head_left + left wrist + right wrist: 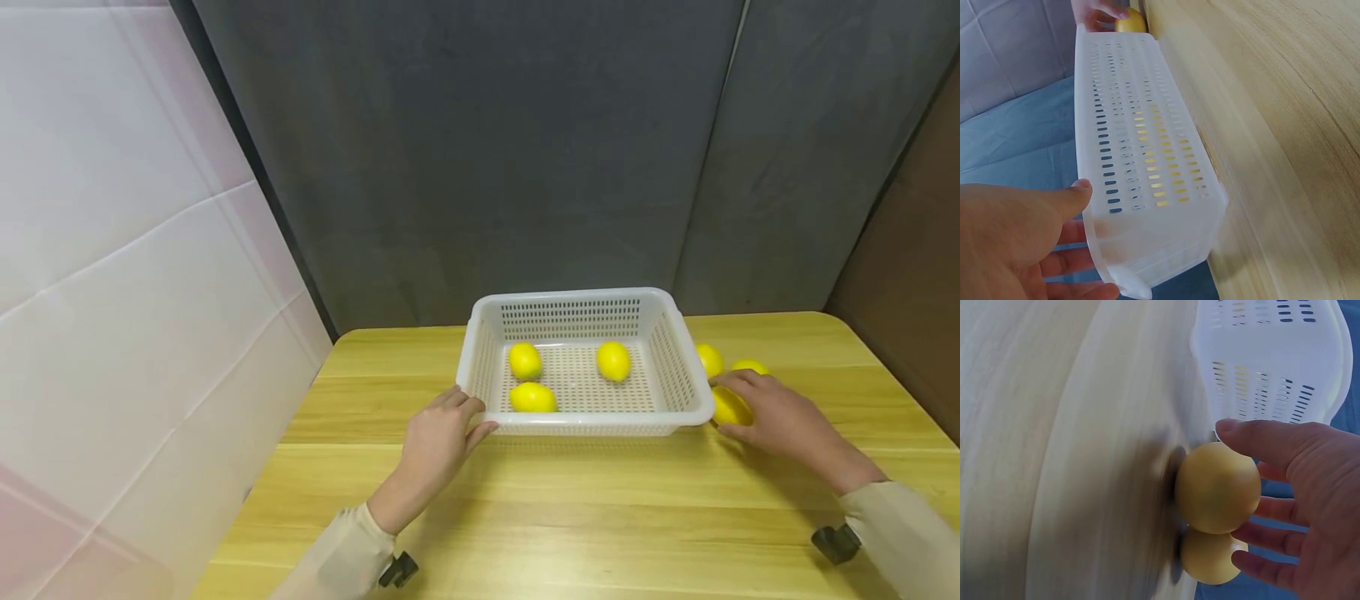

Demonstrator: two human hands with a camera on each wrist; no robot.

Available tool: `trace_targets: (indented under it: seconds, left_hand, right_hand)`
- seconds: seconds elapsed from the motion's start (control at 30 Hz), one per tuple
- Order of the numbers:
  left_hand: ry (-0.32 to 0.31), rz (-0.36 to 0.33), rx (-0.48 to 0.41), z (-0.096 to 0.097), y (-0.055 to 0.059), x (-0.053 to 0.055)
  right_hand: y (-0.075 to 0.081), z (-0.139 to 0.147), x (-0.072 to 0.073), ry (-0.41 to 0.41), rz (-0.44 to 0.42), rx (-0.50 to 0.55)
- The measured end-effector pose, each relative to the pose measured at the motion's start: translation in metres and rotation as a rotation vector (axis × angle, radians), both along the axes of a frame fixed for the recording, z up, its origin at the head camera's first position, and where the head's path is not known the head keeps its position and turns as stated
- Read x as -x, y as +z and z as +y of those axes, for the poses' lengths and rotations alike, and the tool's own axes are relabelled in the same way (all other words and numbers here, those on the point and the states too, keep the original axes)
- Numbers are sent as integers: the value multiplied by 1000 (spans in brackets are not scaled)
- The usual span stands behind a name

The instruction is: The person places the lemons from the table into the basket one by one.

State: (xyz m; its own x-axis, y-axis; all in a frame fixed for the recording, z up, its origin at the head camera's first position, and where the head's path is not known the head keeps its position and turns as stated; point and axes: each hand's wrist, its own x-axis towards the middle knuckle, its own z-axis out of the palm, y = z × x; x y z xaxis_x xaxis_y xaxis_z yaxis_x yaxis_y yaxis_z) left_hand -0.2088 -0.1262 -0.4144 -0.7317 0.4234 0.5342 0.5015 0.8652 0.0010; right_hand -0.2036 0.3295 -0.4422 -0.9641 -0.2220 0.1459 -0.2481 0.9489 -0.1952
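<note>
A white plastic basket [585,419] with slotted walls stands on the table and holds three yellow lemons: two at its left, one lemon [613,361] further right. My left hand [438,437] grips the basket's rim at the near left corner; in the left wrist view its thumb lies on the outside of the rim. Beside the basket's right wall, my right hand [776,421] curls its thumb and fingers round a lemon [1217,487] low over the tabletop. A second lemon [1212,556] lies right behind it in the right wrist view.
Two more lemons lie outside the basket on the right: one lemon [708,360] by its wall, another lemon [750,367] beyond my right hand. The wooden table [570,517] reaches a dark grey panel [487,167] at the back. A white sheet [135,275] hangs at left.
</note>
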Motion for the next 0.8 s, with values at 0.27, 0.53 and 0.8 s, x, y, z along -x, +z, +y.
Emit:
trace_targets:
  seconds: [0.27,0.53,0.8]
  left_hand:
    - [2,1,-6,0,-1,0]
    - [5,10,-7,0,-1,0]
    - [4,16,-6,0,-2,0]
  right_hand:
    - [-3,-2,-2,42,73,-58]
    - [-5,-3,-1,74,139,-82]
    - [-9,-3,-1,85,181,-76]
